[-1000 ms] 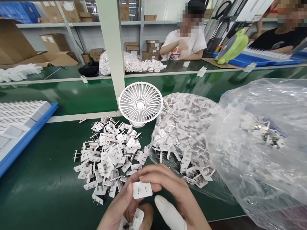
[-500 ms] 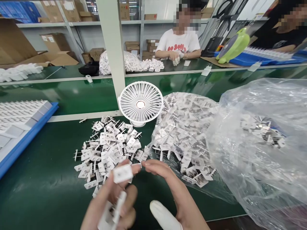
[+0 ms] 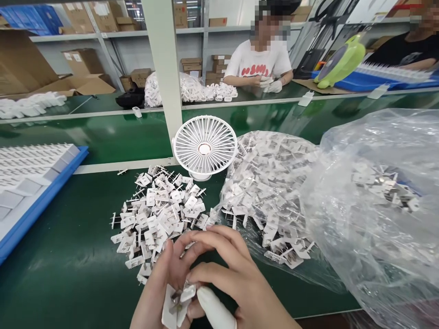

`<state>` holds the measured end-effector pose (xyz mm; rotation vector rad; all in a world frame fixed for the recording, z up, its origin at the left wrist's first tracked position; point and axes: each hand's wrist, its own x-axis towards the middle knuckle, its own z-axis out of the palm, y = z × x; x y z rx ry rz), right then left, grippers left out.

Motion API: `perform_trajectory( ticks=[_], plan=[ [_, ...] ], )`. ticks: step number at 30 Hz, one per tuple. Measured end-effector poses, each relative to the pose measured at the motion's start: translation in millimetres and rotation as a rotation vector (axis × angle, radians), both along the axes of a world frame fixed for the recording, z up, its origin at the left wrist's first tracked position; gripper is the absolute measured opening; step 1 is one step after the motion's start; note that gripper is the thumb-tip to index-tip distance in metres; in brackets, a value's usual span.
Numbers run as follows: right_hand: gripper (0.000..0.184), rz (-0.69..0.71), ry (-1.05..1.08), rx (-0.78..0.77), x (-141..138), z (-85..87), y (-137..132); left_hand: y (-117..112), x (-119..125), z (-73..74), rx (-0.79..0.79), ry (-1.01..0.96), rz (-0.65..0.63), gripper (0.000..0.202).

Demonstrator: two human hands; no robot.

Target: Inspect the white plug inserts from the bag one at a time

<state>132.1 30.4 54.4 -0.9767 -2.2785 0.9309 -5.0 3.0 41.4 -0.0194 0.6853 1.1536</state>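
Note:
My left hand (image 3: 161, 283) is curled at the bottom middle. In its palm lies a white plastic piece with metal parts (image 3: 171, 308). My right hand (image 3: 229, 265) reaches over from the right, a white finger cot (image 3: 214, 306) covering its thumb. Its thumb and fingers close on a small white end (image 3: 188, 291) beside the metal; whether this belongs to the same piece I cannot tell. The fingers of both hands overlap and hide part of the grip. Just beyond them spreads a loose pile of white pieces with metal pins (image 3: 161, 210).
A white fan (image 3: 205, 148) stands behind the pile. To the right are a clear bag of white pieces (image 3: 270, 173) and a larger plastic bag (image 3: 360, 228). At left sits a blue tray (image 3: 44, 201) of white parts. Across the bench a person (image 3: 259, 59) works in white gloves.
My right hand has moved left and down onto my left hand, closing on a white piece. The white piece that was pinched at my left fingertips no longer shows there.

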Motion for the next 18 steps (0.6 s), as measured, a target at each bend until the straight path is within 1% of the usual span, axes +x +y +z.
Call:
perform_trajectory(
  ticks=[3, 5, 7, 9, 11, 14, 16, 18],
  plan=[
    [0.013, -0.002, 0.002, 0.026, 0.4, 2.5, 0.6, 0.0, 2.4, -3.7, 0.034, -0.106, -0.037, 0.033],
    [0.015, -0.021, 0.044, 0.011, 0.2, 0.7, -0.4, -0.2, 4.2, -8.7, 0.063, -0.179, -0.079, 0.029],
    [0.014, -0.123, 0.125, -0.054, 0.4, -2.0, -1.2, -0.6, 6.2, -14.8, 0.085, -0.214, -0.141, 0.031],
    [0.016, -0.248, 0.203, -0.152, 1.4, -4.1, -1.1, -1.6, 8.1, -20.9, 0.088, -0.220, -0.236, 0.035],
    [0.014, -0.310, 0.265, -0.233, 3.4, -4.2, -0.2, -3.4, 9.7, -26.3, 0.106, -0.196, -0.308, 0.035],
    [0.016, -0.324, 0.308, -0.317, 6.7, -2.1, 0.7, -7.3, 12.0, -32.8, 0.178, -0.060, -0.356, 0.044],
    [0.015, -0.304, 0.313, -0.329, 8.1, -1.1, 0.3, -9.5, 13.1, -35.4, 0.207, 0.035, -0.376, 0.055],
    [0.014, -0.276, 0.322, -0.317, 8.5, -1.8, -0.6, -10.8, 13.7, -36.2, 0.218, 0.070, -0.367, 0.055]
  ],
)
